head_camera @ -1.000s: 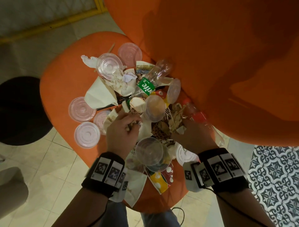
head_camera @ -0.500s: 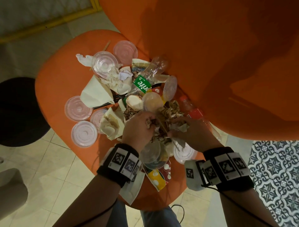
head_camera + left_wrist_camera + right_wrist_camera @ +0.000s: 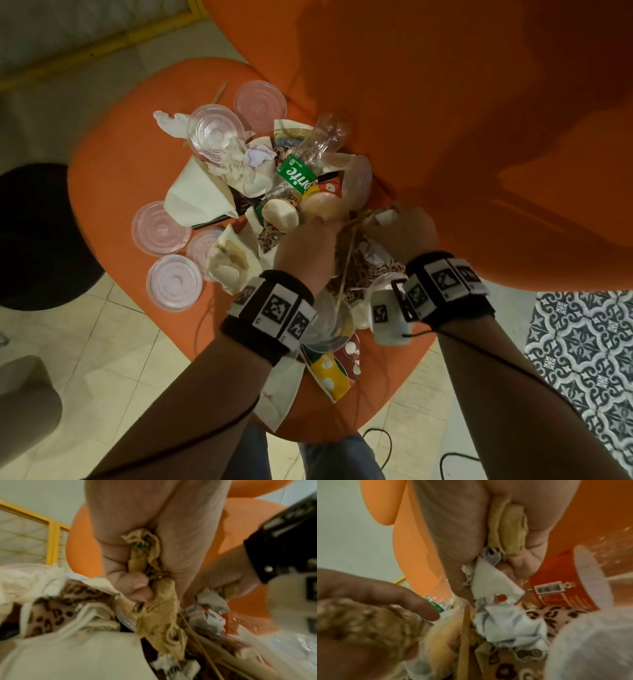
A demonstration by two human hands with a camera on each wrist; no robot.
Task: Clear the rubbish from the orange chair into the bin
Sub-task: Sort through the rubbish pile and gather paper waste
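A heap of rubbish lies on the orange chair's seat (image 3: 113, 192): a clear Sprite bottle (image 3: 301, 164), plastic lids (image 3: 174, 282), crumpled napkins (image 3: 236, 157), leopard-print wrappers and cups. My left hand (image 3: 308, 246) grips a wad of crumpled brown paper (image 3: 150, 577) over the middle of the heap. Just to its right, my right hand (image 3: 400, 233) holds more brown paper (image 3: 508, 534) together with white paper scraps (image 3: 488, 580). A thin wooden skewer (image 3: 346, 260) hangs between the two hands. The bin is not in view.
The chair's tall orange back (image 3: 479, 120) rises right behind the hands. A dark round shape (image 3: 37, 236) sits on the tiled floor at left. A patterned rug (image 3: 589, 359) lies at the right. A red-capped bottle's orange label (image 3: 556, 592) shows by my right hand.
Both hands have moved from the near side of the heap to its middle and closed on brown paper, drawing together and lifting it slightly.
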